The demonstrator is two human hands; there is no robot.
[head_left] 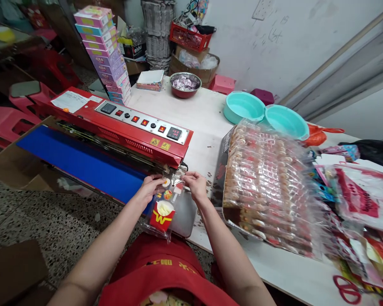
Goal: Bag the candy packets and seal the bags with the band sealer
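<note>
A clear plastic bag [164, 216] with a red and yellow fries-box piece and small food-shaped pieces hangs flat between my two hands. Its upper left corner is pinched in my left hand [150, 187], its upper right corner in my right hand [196, 185]. The bag's top edge sits by the right end of a red band sealing machine [143, 127], over a grey metal plate [185, 214]. To the left of my left hand runs the machine's blue conveyor belt [92, 170]. Red digits glow on its panel.
A box of many stacked filled bags [268, 182] stands right of my right hand. Farther back are two turquoise basins [244, 106], a metal bowl of small packets [185, 85] and a tall stack of small boxes [107, 55]. Red-handled scissors [347, 289] lie at the lower right.
</note>
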